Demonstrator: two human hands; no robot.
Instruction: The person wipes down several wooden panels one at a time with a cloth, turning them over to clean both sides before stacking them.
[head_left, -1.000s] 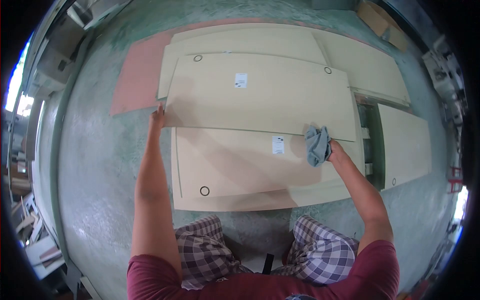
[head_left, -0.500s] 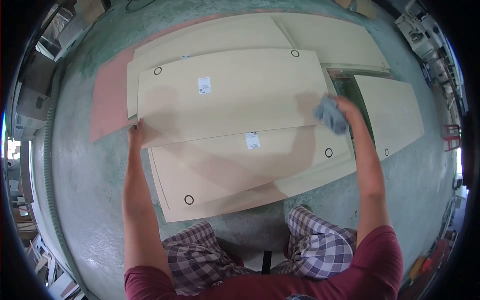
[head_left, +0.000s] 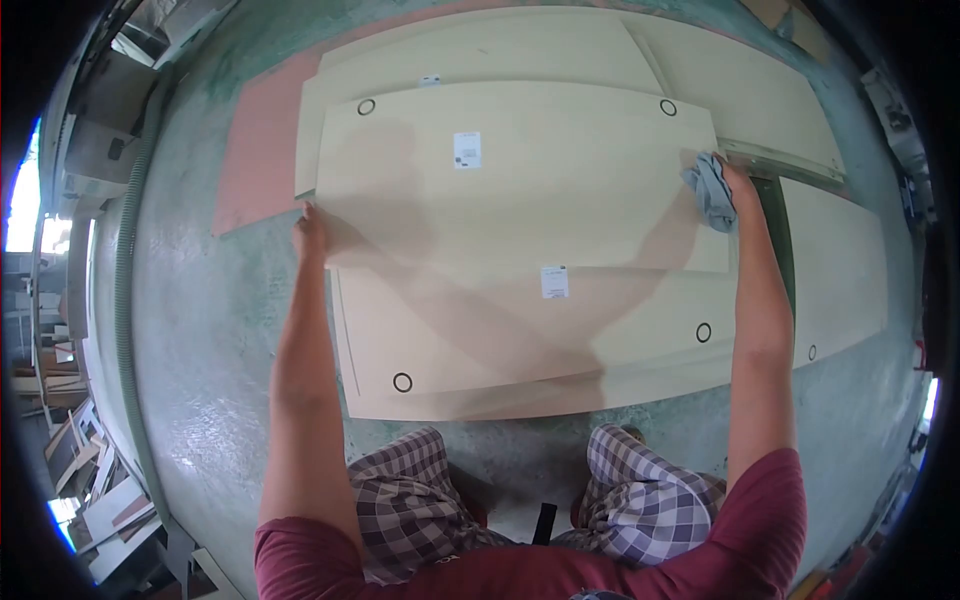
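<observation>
A large beige board [head_left: 560, 190] lies on top of a stack, with a black ring near each upper corner and a white label [head_left: 467, 150]. My left hand [head_left: 312, 235] is closed on its left edge. My right hand [head_left: 738, 186] grips a bunched grey-blue cloth [head_left: 712, 195] at the board's right edge; the cloth hides part of the fingers. Under the top board, a second beige board [head_left: 520, 335] sticks out towards me, with its own white label [head_left: 554, 282] and two black rings.
More beige boards [head_left: 740, 90] lie behind and to the right [head_left: 835, 270]. A pink sheet [head_left: 262, 150] shows at the left. Along the left side runs a green ribbed hose [head_left: 125, 300], with offcuts [head_left: 110, 530] piled beyond it. The floor [head_left: 220, 380] is grey-green.
The view has turned, so the boards sit further right in it. My right hand has brought the cloth to the top board's right edge. My left hand keeps its hold on the left edge.
</observation>
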